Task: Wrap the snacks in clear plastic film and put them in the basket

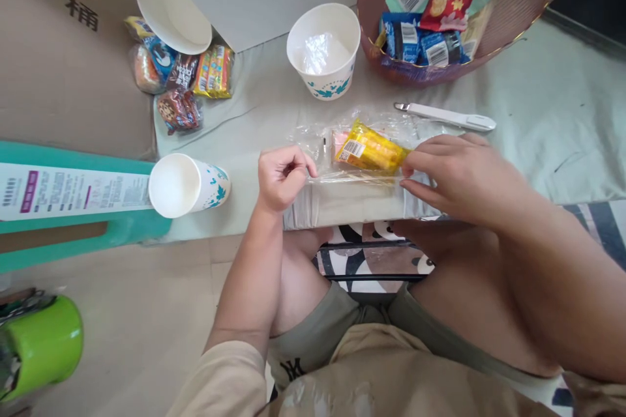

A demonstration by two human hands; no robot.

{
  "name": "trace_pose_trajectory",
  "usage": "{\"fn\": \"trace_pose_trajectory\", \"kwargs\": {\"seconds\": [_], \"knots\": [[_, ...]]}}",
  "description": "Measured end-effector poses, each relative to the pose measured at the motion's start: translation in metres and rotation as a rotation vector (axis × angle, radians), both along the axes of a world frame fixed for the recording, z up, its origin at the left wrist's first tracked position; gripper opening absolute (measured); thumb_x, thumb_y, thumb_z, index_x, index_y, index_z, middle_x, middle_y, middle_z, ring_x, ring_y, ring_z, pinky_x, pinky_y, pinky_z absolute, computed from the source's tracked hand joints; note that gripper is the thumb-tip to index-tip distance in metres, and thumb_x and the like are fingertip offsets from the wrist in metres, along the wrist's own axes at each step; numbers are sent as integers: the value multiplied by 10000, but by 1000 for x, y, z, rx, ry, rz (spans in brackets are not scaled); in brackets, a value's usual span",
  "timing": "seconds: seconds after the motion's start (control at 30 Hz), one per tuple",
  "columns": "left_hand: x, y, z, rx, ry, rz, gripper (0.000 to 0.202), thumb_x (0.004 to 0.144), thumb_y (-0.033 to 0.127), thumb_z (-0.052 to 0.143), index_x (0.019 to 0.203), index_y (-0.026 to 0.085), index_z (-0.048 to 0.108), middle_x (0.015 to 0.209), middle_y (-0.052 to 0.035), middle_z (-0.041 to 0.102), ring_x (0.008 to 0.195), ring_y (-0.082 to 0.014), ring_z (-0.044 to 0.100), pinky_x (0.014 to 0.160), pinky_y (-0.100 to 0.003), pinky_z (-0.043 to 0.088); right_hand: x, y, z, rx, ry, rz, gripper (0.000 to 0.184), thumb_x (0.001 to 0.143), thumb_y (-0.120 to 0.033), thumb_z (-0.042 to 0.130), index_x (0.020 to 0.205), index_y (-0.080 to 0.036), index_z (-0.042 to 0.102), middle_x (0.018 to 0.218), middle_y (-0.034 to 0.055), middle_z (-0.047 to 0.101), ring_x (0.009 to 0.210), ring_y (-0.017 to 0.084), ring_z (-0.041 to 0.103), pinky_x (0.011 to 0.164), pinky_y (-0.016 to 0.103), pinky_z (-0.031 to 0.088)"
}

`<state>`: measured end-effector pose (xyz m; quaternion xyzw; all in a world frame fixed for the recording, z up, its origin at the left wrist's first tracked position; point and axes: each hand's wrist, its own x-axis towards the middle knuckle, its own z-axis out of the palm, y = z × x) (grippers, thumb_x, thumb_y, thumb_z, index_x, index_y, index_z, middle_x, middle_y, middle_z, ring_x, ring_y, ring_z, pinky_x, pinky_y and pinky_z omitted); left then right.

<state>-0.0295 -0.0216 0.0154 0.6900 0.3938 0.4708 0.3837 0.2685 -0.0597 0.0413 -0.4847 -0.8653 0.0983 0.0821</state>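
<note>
A clear plastic bag (303,138) lies flat on the cloth-covered table in front of me. On it rests a yellow snack packet (374,148) with a barcode label, with something pink (338,141) partly hidden under it. My left hand (283,176) is closed, pinching the bag's near left edge between thumb and forefinger. At the packet's right end, my right hand (450,166) has its fingertips on the yellow wrapper, the thumb slightly lower beside the bag's edge. Behind the bag lies a white-handled cutter or peeler-like tool (447,116).
A paper cup (323,52) holding clear wrap stands behind the bag. Another cup (188,186) is at left, and a third cup (173,10) tilts near several snack packs (183,71). A pink glass bowl (523,10) of snacks is back right. A green bin (53,345) stands below left.
</note>
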Motion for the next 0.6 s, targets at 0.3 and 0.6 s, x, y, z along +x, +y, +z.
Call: {"fn": "trace_pose_trajectory", "kwargs": {"seconds": [0.3,0.6], "knots": [[2,4,1,-52,90,69,182,671,195,522,497,213,471,492,0,606,414,-98,447,445,-259,276,5,1,3,-14,-13,-144,220,939,-387,523,883,-240,677,907,107,749,944,340,683,732,417,394],[-6,9,-1,-91,9,86,160,643,207,501,500,215,431,455,12,544,434,-113,490,467,-258,294,15,5,6,-84,175,-169,277,903,-369,571,663,-236,532,946,105,723,987,333,671,788,448,444]]}}
